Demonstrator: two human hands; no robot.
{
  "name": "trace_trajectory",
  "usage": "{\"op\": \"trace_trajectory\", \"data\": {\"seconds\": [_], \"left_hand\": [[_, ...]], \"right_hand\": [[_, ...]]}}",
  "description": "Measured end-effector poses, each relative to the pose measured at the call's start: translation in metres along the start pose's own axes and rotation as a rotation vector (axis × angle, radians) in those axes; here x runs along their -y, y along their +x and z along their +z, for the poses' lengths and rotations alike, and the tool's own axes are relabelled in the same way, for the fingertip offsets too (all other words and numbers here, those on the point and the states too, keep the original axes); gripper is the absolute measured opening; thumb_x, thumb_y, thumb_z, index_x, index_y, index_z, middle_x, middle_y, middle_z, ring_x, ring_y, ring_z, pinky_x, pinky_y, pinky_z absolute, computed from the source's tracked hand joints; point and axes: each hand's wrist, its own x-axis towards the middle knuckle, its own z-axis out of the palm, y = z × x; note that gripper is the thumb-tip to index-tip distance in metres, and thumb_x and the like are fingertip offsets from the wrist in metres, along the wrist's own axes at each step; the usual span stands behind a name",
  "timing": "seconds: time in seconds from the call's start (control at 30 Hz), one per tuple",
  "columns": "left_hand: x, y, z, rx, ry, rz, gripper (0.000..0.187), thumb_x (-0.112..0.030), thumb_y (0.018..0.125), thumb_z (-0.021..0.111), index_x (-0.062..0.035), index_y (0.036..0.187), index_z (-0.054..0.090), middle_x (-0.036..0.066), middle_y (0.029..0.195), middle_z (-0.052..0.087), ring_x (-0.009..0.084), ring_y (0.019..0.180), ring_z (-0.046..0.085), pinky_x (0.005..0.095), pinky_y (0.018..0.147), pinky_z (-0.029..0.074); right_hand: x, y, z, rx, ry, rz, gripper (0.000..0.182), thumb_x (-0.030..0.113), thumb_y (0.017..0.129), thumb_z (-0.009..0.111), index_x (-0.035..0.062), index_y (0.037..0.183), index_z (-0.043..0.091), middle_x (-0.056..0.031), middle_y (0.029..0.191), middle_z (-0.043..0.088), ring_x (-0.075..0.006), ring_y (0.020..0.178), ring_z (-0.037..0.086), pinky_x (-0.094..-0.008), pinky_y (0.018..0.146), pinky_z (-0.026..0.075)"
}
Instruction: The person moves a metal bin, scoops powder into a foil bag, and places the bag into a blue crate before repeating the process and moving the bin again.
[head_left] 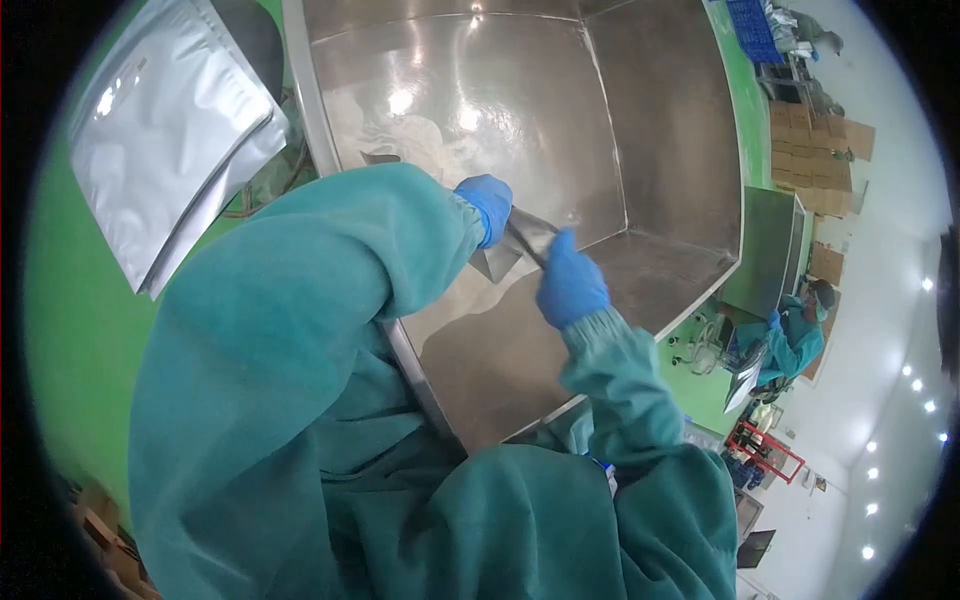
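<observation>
Both hands wear blue gloves over a metal basin (680,120). My left hand (487,210) is closed round one side of a silver-grey object (498,262), a foil bag or metal scoop; I cannot tell which. Its other side is at my right hand (573,285), whose fingers are closed at its edge, somewhat blurred. Pale powder (410,135) lies on the basin floor beyond my left hand, and more spreads below the object. Near my left sleeve a small dark metallic edge (380,158) shows, mostly hidden.
Large silver bags (175,130) lie stacked left of the basin. At the right, a person (795,335) in a teal gown and blue gloves handles a silver bag (742,385). Farther back are cardboard boxes (810,160), a blue crate (752,30) and a red-framed cart (765,450).
</observation>
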Motion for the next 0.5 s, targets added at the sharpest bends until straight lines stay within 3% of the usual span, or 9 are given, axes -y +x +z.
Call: {"op": "trace_trajectory", "data": {"seconds": [0.07,0.2,0.27,0.3,0.37,0.43,0.47,0.5], "left_hand": [[0.004,0.008,0.006,-0.021,0.021,-0.005,0.020,-0.012,0.065,0.060,-0.0042,0.082,0.067,0.017,0.089,0.063,0.0331,0.086,0.061,0.0379,0.077,0.049],[0.007,0.013,0.002,-0.106,0.104,0.019,0.020,-0.012,0.067,0.060,-0.0076,0.084,0.068,0.013,0.093,0.064,0.0289,0.089,0.062,0.0343,0.076,0.050],[0.005,0.008,-0.007,-0.178,0.045,0.007,0.019,-0.012,0.068,0.058,-0.0084,0.084,0.068,0.012,0.094,0.064,0.0296,0.090,0.061,0.0345,0.077,0.049],[0.004,0.002,-0.014,-0.190,0.072,0.004,0.019,-0.012,0.068,0.058,-0.0084,0.084,0.068,0.012,0.094,0.064,0.0296,0.090,0.061,0.0345,0.077,0.049],[0.006,-0.015,-0.027,-0.343,0.059,0.075,0.020,-0.014,0.068,0.058,-0.0082,0.085,0.067,0.013,0.093,0.064,0.0309,0.088,0.061,0.0346,0.078,0.049],[0.012,-0.030,-0.036,-0.446,-0.055,0.060,0.026,-0.010,0.069,0.054,-0.0065,0.093,0.065,0.013,0.098,0.062,0.0305,0.088,0.060,0.0348,0.079,0.048],[0.013,-0.038,-0.038,-0.547,-0.203,0.058,0.033,-0.006,0.070,0.051,-0.0049,0.100,0.063,0.014,0.103,0.060,0.0302,0.088,0.060,0.0351,0.079,0.047],[0.021,-0.041,-0.042,-0.615,-0.381,0.062,0.032,-0.003,0.070,0.049,-0.0046,0.098,0.063,0.013,0.101,0.061,0.0266,0.084,0.060,0.0326,0.077,0.047]], "right_hand": [[-0.013,-0.028,-0.023,0.026,0.027,0.178,0.047,0.010,0.073,0.056,-0.0032,0.113,0.035,-0.0265,0.089,0.060,-0.0408,0.086,0.059,-0.0468,0.074,0.047],[-0.060,-0.033,0.009,0.104,-0.057,0.248,0.050,0.009,0.074,0.056,-0.0042,0.118,0.037,-0.0248,0.093,0.060,-0.0386,0.089,0.058,-0.0435,0.076,0.048],[-0.064,-0.008,0.045,0.193,-0.155,-0.035,0.043,0.016,0.075,0.058,-0.0002,0.113,0.046,-0.0219,0.089,0.061,-0.0392,0.085,0.058,-0.0428,0.073,0.048],[-0.069,0.006,0.053,0.168,-0.141,-0.043,0.043,0.016,0.075,0.058,-0.0002,0.113,0.046,-0.0219,0.089,0.061,-0.0392,0.085,0.058,-0.0428,0.073,0.048],[-0.059,0.030,0.043,-0.320,0.584,-0.393,0.049,0.026,0.072,0.064,-0.0005,0.111,0.050,-0.0206,0.088,0.062,-0.0326,0.081,0.061,-0.0376,0.071,0.048],[-0.043,0.037,-0.012,-0.260,0.607,-0.179,0.045,0.029,0.071,0.065,-0.0015,0.103,0.058,-0.0214,0.086,0.062,-0.0352,0.077,0.060,-0.0378,0.074,0.048],[-0.041,0.046,-0.018,-0.270,0.637,-0.174,0.045,0.029,0.071,0.065,-0.0015,0.103,0.058,-0.0214,0.086,0.062,-0.0352,0.077,0.060,-0.0378,0.074,0.048],[-0.038,0.056,-0.024,-0.165,0.487,-0.218,0.035,0.028,0.072,0.064,-0.0002,0.093,0.061,-0.0207,0.081,0.062,-0.0342,0.073,0.060,-0.0368,0.072,0.048]]}}
